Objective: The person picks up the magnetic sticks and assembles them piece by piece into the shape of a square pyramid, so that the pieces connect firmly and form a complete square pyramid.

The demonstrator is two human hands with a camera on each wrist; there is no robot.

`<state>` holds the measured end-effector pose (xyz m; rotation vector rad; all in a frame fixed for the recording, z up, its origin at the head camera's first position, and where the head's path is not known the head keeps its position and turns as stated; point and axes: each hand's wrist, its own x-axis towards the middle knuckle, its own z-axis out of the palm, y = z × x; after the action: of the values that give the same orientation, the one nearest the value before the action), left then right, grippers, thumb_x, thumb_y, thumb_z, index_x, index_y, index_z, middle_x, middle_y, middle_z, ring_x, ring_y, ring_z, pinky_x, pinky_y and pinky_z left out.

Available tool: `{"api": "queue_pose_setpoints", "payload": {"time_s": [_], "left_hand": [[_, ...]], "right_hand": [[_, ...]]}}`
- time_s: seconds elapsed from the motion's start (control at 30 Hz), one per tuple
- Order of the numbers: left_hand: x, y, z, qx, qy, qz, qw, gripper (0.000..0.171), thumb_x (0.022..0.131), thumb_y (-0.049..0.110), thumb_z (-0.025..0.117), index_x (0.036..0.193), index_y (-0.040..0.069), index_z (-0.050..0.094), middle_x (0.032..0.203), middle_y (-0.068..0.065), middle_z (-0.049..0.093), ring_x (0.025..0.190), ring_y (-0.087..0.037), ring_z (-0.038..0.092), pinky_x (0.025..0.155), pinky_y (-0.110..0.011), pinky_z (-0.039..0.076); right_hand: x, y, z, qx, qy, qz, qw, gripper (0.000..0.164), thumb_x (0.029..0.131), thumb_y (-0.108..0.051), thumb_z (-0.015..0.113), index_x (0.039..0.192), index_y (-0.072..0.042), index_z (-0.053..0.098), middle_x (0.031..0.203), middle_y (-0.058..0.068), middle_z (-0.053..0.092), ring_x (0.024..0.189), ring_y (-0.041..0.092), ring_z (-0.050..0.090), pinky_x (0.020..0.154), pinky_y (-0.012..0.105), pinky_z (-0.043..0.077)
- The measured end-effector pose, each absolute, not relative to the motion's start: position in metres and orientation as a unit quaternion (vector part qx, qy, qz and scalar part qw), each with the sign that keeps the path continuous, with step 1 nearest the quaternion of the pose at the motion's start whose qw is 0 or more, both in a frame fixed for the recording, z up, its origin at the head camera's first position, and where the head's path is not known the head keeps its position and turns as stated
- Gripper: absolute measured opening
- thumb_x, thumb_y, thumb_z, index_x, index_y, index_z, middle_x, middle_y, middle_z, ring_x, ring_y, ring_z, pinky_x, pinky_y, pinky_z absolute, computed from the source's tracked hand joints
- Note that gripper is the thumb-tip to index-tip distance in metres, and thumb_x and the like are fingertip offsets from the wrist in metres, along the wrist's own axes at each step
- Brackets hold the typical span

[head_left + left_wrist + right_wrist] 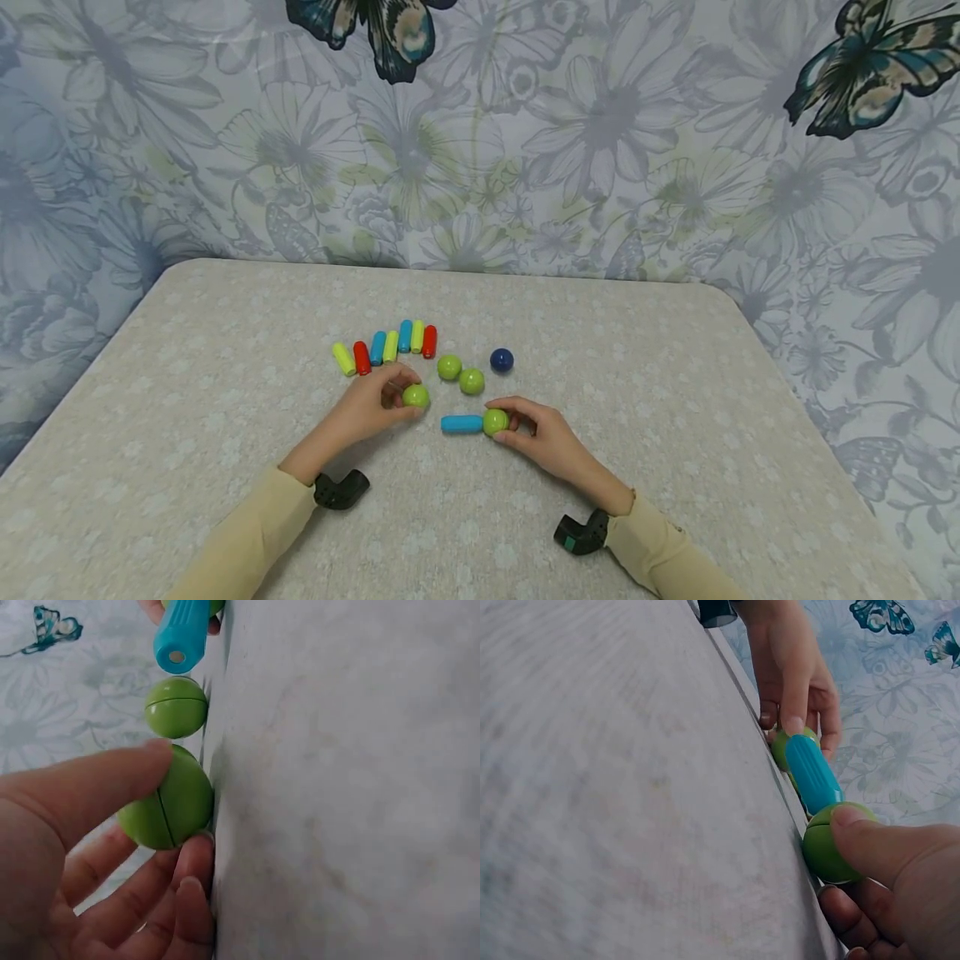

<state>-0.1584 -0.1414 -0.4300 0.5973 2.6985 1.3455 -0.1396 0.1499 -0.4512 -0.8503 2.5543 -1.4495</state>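
My left hand (378, 402) pinches a green ball (416, 397) between thumb and fingers, close over the table. A thin seam runs round this ball in the left wrist view. My right hand (546, 435) holds another green ball (495, 422), thumb on one side and fingers on the other. Joined to that ball is a blue ridged rod (461, 425), lying sideways and pointing left. Its free end shows a small metallic disc (177, 656) in the left wrist view. A gap separates this end from the left hand's ball in the head view.
Beyond the hands lie two loose green balls (472, 382) and a dark blue ball (502, 360). A slanted row of several red, blue and yellow-green rods (378, 348) lies behind my left hand. The pale patterned table (675, 358) ends at a flowered wall.
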Motion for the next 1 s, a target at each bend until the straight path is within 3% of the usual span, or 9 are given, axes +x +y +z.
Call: {"api": "queue_pose_setpoints", "payload": {"time_s": [0.13,0.43,0.7,1.0], "left_hand": [[-0.152,-0.149,-0.433,0.229,0.862,0.448,0.064,0.042,0.08,0.015,0.076,0.119,0.005,0.063,0.096,0.001,0.061,0.079,-0.017,0.053,0.067,-0.028,0.045],[-0.146,-0.15,-0.435,0.249,0.831,0.486,0.107,0.04,0.083,0.019,0.074,0.118,0.005,0.063,0.108,-0.002,0.063,0.095,-0.019,0.056,0.074,-0.032,0.046],[-0.141,-0.14,-0.433,0.239,0.821,0.507,0.107,0.04,0.082,0.018,0.074,0.118,0.004,0.063,0.109,-0.002,0.063,0.095,-0.018,0.057,0.073,-0.031,0.045],[-0.141,-0.138,-0.437,0.234,0.829,0.499,0.092,0.038,0.082,0.016,0.074,0.117,0.005,0.064,0.103,-0.001,0.063,0.088,-0.02,0.057,0.063,-0.026,0.043]], "right_hand": [[-0.141,0.15,-0.451,-0.28,0.834,-0.473,0.039,0.036,0.086,-0.013,0.07,0.121,-0.012,0.062,0.1,-0.009,0.06,0.078,0.013,0.053,0.066,0.027,0.044],[-0.141,0.151,-0.452,-0.28,0.837,-0.469,0.033,0.036,0.086,-0.017,0.069,0.121,-0.013,0.063,0.096,-0.01,0.061,0.077,0.012,0.054,0.06,0.026,0.043],[-0.14,0.152,-0.452,-0.279,0.838,-0.468,0.031,0.036,0.086,-0.016,0.07,0.121,-0.016,0.063,0.096,-0.01,0.061,0.076,0.011,0.054,0.059,0.025,0.043],[-0.14,0.154,-0.449,-0.29,0.83,-0.475,0.041,0.036,0.087,-0.017,0.069,0.121,-0.012,0.062,0.099,-0.007,0.062,0.078,0.011,0.054,0.06,0.026,0.044]]}}
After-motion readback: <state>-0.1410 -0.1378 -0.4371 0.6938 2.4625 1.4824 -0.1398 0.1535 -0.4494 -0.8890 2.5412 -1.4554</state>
